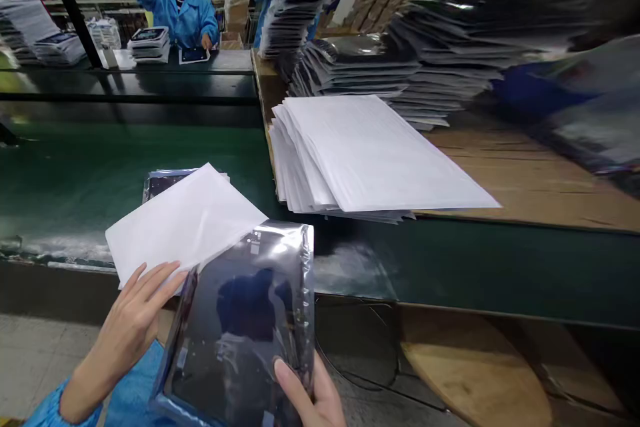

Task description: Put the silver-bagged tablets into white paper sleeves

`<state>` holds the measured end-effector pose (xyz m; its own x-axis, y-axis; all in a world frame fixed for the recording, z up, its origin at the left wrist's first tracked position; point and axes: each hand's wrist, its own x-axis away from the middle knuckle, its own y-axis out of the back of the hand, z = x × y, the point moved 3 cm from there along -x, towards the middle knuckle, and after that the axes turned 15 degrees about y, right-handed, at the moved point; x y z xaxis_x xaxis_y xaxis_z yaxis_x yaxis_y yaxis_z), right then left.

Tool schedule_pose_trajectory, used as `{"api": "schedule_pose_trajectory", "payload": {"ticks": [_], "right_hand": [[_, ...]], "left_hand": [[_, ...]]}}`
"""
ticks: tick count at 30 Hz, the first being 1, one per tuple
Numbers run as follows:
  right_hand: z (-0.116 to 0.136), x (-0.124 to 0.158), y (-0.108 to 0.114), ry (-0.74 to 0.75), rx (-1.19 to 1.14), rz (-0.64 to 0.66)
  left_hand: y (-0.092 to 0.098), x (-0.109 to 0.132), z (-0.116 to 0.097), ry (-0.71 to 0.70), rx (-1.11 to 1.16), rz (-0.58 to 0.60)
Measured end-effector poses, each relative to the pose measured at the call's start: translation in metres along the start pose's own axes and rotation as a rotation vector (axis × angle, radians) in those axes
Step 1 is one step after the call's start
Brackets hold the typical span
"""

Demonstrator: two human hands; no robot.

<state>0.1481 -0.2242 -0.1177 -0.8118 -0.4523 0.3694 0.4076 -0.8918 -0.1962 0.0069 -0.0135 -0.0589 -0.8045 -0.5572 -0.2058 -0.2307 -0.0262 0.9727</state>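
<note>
Fingers (156, 281) slightly spread, left hand (131, 312) touches one sheet (185, 223) — right hand (320, 395) pinches one bagged panel (237, 327).

The left hand (133, 320) reached in from the near left, back upward, fingers stretched toward the far right, its wrist (83, 387) bare beyond a blue sleeve (50, 405). The right hand (320, 400) gripped nearer, thumb angled far left, other fingers partly hidden.
</note>
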Motion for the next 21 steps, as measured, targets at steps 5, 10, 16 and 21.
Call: {"api": "schedule_pose_trajectory", "payload": {"ticks": [5,10,16,21], "right_hand": [[0.009,-0.004,-0.022,0.037,-0.112,0.055],[0.008,-0.011,-0.020,0.076,-0.105,0.077],[0.004,-0.021,-0.024,0.105,-0.131,0.026],[-0.005,-0.023,-0.038,0.090,-0.139,0.060]], "left_hand": [[-0.002,0.008,0.003,0.079,0.018,-0.118],[-0.006,0.022,0.021,0.409,0.113,-0.313],[-0.009,0.043,0.039,0.814,0.239,-0.195],[-0.012,0.051,0.035,0.890,0.348,-0.231]]}}
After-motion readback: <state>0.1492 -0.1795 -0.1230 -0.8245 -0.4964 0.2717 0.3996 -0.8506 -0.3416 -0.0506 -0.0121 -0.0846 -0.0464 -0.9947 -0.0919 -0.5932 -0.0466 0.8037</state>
